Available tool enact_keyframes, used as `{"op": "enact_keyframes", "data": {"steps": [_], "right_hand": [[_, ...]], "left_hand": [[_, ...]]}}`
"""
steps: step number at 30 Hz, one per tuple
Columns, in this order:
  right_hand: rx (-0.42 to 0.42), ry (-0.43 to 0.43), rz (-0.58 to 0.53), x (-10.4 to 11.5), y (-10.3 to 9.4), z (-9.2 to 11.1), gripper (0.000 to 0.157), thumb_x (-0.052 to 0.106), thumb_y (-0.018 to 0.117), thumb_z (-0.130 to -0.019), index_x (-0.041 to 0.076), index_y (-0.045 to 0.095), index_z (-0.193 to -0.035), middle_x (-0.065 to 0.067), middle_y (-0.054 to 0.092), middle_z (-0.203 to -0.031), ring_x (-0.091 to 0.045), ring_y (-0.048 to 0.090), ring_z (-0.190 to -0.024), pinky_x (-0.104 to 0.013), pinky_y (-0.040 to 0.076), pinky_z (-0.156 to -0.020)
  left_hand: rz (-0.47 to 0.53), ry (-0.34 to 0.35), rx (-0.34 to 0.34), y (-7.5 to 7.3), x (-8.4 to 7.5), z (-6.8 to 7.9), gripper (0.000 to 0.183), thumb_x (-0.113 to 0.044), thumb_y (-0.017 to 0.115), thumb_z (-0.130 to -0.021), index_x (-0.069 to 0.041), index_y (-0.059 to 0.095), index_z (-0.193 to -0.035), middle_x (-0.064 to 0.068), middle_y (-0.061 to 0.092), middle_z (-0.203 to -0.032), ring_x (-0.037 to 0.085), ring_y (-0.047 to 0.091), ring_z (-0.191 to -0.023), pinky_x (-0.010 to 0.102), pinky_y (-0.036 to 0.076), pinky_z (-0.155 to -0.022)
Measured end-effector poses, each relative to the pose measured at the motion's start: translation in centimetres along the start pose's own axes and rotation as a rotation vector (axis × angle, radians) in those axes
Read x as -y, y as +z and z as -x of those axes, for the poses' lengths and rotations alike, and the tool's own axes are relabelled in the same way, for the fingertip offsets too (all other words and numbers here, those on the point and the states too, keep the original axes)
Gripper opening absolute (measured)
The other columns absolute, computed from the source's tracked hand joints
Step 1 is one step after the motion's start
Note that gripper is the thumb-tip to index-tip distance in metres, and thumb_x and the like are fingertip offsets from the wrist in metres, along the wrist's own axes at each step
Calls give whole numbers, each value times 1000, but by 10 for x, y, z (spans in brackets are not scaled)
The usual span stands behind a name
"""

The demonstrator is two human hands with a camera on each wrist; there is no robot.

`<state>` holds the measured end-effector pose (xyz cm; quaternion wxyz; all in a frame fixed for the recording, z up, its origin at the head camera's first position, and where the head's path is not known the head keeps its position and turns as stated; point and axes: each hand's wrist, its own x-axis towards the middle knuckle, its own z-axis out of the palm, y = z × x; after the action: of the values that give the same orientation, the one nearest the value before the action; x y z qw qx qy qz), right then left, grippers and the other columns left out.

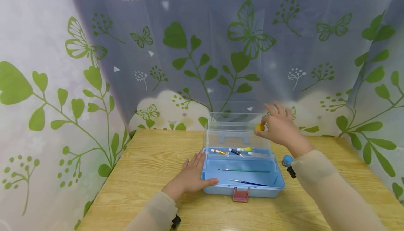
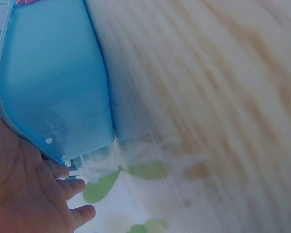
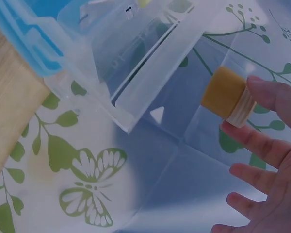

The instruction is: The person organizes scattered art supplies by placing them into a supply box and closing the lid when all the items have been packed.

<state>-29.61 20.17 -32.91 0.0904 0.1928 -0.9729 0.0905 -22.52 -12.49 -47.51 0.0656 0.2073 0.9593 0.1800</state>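
A light blue plastic box (image 1: 262,192) stands with its clear lid (image 1: 231,127) raised. My left hand (image 1: 188,177) rests against the box's left side, fingers straight, its thumb over the front rim. Above the lid's right side, my right hand (image 1: 282,129) pinches a small yellow paint jar (image 3: 224,92) between thumb and index finger, the other fingers spread. Its ribbed, paler end faces the palm in the right wrist view. Several paint tubes (image 1: 220,152) lie towards the back of the box. A green paintbrush (image 1: 244,170) and a blue paintbrush (image 1: 249,182) lie in front of them.
A small blue paint jar (image 1: 287,160) stands on the wooden table (image 1: 151,160), right of the box and close to the right sleeve. A pink latch (image 1: 241,195) hangs at the box's front. Patterned curtains (image 1: 189,66) rise behind the table and at both sides.
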Motion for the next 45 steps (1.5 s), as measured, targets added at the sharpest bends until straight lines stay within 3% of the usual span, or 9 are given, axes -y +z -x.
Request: {"op": "enact_keyframes", "data": {"steps": [12, 34, 45], "right_hand": [[30, 32, -34, -7, 30, -23, 27, 40, 79, -85, 14, 74, -88, -24, 24, -161, -52, 8, -147, -76, 3, -110], [6, 79, -44, -9, 34, -37, 28, 41, 77, -87, 13, 76, -91, -24, 27, -160, -51, 14, -145, -75, 10, -110], [38, 99, -35, -10, 38, -41, 31, 41, 75, -89, 10, 75, -93, -25, 25, -160, -51, 12, -145, -74, 11, -110]], "left_hand": [[5, 2, -5, 0, 0, 1, 113, -82, 42, -88, -6, 2, -161, 10, -4, -167, 35, 6, -153, 58, 7, -120], [-7, 2, -5, 1, 1, -1, 113, -82, 41, -88, -6, 1, -161, 10, -4, -167, 35, 6, -153, 58, 7, -120], [-11, -11, -6, 2, 1, -2, 112, -81, 43, -88, -6, 2, -161, 9, -3, -167, 33, 6, -153, 58, 7, -120]]}}
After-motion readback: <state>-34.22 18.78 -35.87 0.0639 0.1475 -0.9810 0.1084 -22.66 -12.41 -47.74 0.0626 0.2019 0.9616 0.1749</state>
